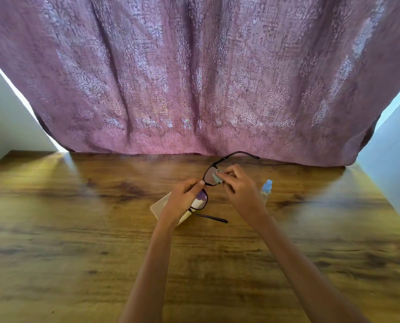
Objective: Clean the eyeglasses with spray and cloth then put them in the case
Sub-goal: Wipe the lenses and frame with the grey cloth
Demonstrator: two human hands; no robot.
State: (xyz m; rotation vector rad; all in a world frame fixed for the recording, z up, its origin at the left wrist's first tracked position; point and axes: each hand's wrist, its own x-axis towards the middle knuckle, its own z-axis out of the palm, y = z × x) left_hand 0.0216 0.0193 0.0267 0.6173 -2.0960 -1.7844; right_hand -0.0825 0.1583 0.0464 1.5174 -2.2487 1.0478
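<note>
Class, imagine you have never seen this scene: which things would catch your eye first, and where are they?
First, the big mauve patterned curtain filling the upper half behind the wooden table. Then, at the table's middle, the left hand holding black-framed eyeglasses while the right hand presses a small cloth on one lens. A pale case lies under the left hand; a spray bottle stands right of the hands.

A wood-grain bench (78, 229) fills the lower view, dark streaks running across it. Behind the bench's far edge hangs a mauve curtain (194, 78) with a damask pattern, in folds. Pale walls (5, 127) flank the curtain on both sides.
</note>
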